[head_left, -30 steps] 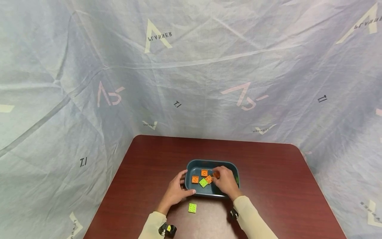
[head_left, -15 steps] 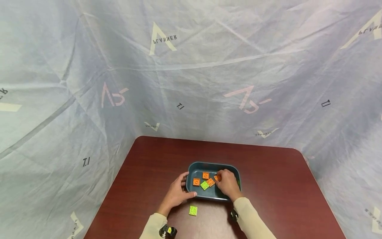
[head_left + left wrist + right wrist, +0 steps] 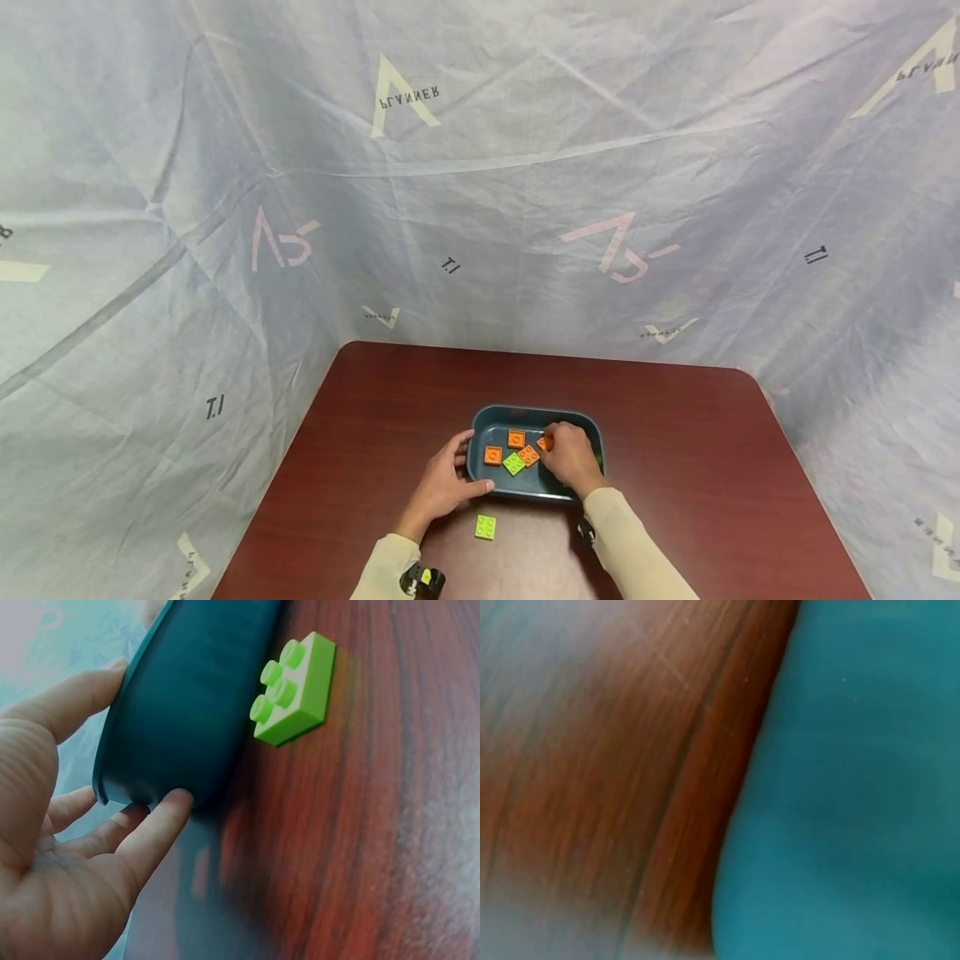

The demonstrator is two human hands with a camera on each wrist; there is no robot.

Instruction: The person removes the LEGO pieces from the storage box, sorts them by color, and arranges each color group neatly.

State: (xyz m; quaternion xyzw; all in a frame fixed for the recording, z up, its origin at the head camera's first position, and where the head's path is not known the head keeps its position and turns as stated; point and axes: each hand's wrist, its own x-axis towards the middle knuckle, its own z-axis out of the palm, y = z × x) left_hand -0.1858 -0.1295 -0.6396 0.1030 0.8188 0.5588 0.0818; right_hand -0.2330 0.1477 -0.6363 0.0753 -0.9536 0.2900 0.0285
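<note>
In the head view, a dark blue-green tray (image 3: pixel 501 410) holds several toy building bricks. My left hand (image 3: pixel 438 487) holds its left end, thumb on the near rim and fingers against the outside wall. The left wrist view also shows that hand (image 3: pixel 82 847) touching the tray wall (image 3: pixel 180 697). Inside the tray, my right hand (image 3: pixel 572 458) pinches an orange brick (image 3: pixel 543 442), partly covered by the fingers. To its left lie an orange brick (image 3: pixel 528 455) stud side up, a lime green brick (image 3: pixel 513 463), and two overturned orange bricks (image 3: pixel 516 438).
Another lime green brick (image 3: pixel 485 527) lies on the red-brown table (image 3: pixel 675 433) just in front of the tray. Some green shows at the tray's right end, mostly hidden by the right hand. Grey printed sheeting (image 3: pixel 480 208) hangs behind the table and at both sides.
The view has shifted slightly. More of the orange brick under my right fingers shows than a second ago, and those fingers have moved a little. My left hand keeps its place on the tray.
</note>
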